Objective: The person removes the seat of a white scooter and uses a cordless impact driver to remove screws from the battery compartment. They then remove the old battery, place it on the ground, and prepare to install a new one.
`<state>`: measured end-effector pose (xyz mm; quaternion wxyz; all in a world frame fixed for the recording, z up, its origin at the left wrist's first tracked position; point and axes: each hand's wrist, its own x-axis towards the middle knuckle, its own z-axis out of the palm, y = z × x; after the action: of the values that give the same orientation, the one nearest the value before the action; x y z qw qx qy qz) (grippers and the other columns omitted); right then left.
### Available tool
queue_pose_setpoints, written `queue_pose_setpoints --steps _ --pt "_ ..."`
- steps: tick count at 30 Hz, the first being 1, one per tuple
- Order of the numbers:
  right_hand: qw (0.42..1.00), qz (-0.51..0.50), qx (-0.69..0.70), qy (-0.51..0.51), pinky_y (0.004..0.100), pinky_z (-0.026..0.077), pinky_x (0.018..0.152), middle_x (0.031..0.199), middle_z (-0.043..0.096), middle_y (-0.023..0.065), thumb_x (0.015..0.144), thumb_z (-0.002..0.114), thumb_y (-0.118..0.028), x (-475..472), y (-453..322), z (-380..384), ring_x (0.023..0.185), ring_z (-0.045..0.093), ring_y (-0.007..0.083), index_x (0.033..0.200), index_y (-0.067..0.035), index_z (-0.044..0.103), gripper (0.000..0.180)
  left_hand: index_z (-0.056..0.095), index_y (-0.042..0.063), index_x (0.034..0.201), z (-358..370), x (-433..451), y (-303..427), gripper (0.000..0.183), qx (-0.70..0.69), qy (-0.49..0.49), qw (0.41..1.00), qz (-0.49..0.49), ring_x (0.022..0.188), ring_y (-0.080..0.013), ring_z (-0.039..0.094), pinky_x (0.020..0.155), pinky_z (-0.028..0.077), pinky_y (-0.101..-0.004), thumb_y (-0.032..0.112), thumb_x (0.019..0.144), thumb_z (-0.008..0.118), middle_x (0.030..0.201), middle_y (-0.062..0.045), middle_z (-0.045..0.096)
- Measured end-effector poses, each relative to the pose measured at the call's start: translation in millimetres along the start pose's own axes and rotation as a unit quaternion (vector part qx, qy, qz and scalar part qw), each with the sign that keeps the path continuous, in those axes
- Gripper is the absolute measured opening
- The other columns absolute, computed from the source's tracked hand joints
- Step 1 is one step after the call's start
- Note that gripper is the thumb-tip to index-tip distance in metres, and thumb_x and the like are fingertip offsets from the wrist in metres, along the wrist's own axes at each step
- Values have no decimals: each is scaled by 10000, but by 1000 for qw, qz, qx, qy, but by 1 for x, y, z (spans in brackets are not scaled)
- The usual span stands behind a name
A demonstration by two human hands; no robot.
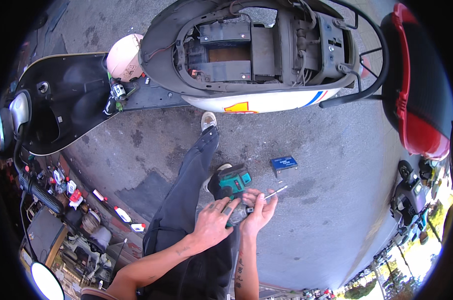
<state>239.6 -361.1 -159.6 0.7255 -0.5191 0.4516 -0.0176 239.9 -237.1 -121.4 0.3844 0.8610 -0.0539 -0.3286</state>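
Observation:
My left hand [216,220] grips the body of a teal and black cordless drill [235,181], held low in front of my legs with its battery end pointing away. My right hand [259,214] is at the drill's front end, with a long silver driver bit [276,192] between thumb and fingers. My fingers hide whether the bit sits in the chuck. Beyond my hands, a battery with a blue top [284,163] stands on the asphalt. Past my foot is a white electric scooter [279,102], its seat compartment uncovered, with black batteries [225,33] inside.
A pink helmet [124,56] and a power tool [117,92] rest on the scooter's footboard [157,95]. A black rear rail [384,60] curves out at the right, near a red and black part [404,82]. Several bottles [122,213] stand at left; parked scooters [412,191] line the right.

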Motion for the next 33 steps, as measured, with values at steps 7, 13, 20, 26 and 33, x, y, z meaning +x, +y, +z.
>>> queue_pose_setpoints --steps 7,13,20,26,33 --pt "991 31 -30 -128 282 570 614 852 659 254 1054 379 -85 2 -24 105 602 674 218 1182 -7 331 157 570 49 1270 -91 16 -3 746 -36 92 990 -98 1101 -339 609 965 478 -437 33 558 794 1198 -163 606" --pt "974 63 -53 -212 337 585 670 843 673 287 1075 316 -153 3 -9 159 668 704 295 1102 -14 316 142 580 -6 1225 -128 23 -38 693 -56 128 982 -127 1089 -376 620 937 505 -441 27 564 787 1220 -190 614" --pt "948 55 74 -304 310 567 652 841 677 229 1010 441 20 -29 -34 232 689 692 239 1163 42 384 165 580 7 1242 -214 12 -3 688 -71 172 948 -260 1111 -374 628 944 509 -424 31 603 834 1204 -190 636" --pt "934 57 143 -322 237 484 544 771 625 117 995 481 33 -23 -71 304 588 581 114 1143 34 474 148 589 -11 1252 -277 41 21 681 -4 236 925 -296 1173 -357 614 1009 472 -434 29 609 809 1232 -199 637" --pt "937 31 173 -302 218 446 490 733 606 100 995 498 16 8 -79 345 567 554 87 1122 36 478 130 599 -5 1235 -303 81 5 651 59 240 937 -248 1158 -351 619 1004 470 -438 -3 611 787 1220 -192 639"
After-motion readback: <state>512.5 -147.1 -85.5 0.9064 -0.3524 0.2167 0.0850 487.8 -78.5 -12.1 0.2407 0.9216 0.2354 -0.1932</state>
